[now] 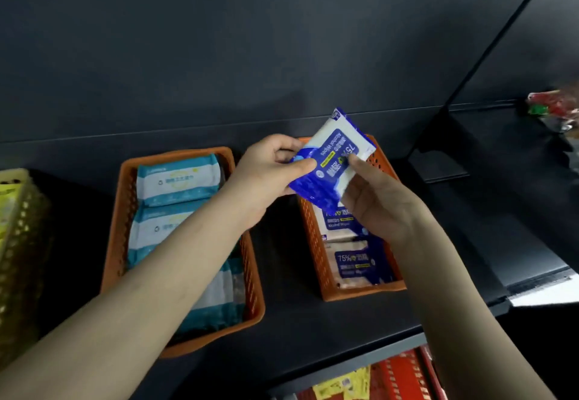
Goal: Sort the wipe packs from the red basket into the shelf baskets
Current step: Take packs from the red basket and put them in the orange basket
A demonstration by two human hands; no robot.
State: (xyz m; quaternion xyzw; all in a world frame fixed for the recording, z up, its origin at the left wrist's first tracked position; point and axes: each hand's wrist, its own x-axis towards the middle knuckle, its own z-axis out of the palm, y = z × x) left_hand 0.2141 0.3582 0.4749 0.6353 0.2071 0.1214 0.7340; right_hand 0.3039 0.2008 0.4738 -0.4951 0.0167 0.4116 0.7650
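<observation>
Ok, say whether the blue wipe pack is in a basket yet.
Out: left hand and right hand hold the blue wipe pack above the orange basket of matching packs.

Dim, soft overall; glare on shelf edge [545, 290] at right; wide-angle bending; far-right items blurred.

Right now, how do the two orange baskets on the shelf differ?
The left basket holds teal-and-white packs; the right basket holds blue-and-white alcohol wipe packs. The left basket looks wider than the right basket. The left hand and right hand hold a blue pack above the right basket, not the left. Both are orange and perforated.
</observation>
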